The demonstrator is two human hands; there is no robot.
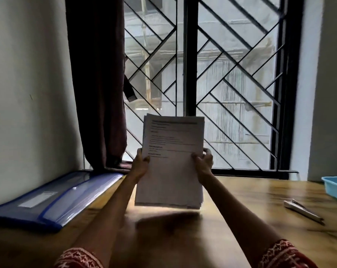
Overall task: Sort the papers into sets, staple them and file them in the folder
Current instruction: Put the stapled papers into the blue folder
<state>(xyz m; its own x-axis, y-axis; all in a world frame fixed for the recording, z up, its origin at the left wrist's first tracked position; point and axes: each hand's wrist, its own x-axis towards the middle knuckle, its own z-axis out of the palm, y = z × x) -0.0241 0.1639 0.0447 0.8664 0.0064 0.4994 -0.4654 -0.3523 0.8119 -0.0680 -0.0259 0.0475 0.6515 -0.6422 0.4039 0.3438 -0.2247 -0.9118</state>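
Both hands, left [141, 163] and right [203, 161], grip the upright stack of papers [171, 161] above the counter's [251, 200] middle, with the folder [53, 198] at its left edge, nearer the left hand.

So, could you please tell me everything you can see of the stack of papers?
The stack of papers is white printed sheets with dark lines of text on the top half of the front page, too blurred to read. It is held upright above the wooden table, edges slightly uneven at the bottom. The left hand grips its left edge and the right hand its right edge, thumbs on the front.
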